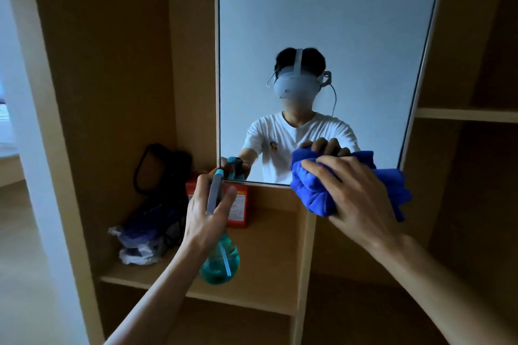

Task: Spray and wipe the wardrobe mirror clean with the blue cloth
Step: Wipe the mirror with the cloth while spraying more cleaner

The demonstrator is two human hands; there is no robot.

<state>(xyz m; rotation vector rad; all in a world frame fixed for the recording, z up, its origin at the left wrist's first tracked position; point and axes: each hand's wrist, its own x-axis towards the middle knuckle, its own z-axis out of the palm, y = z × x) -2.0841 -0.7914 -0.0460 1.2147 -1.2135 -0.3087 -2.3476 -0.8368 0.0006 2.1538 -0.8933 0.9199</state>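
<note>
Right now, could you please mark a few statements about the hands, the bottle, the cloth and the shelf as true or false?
1. The left hand holds the spray bottle. True.
2. The blue cloth lies on the shelf. False: the right hand holds it bunched at the lower edge of the mirror.
3. The bottle holds red liquid. False: the liquid looks teal.
4. A red-orange box stands on the shelf behind the bottle. True.
5. The bottle's nozzle points away from the mirror. False: it points toward the mirror's lower left corner.
</note>
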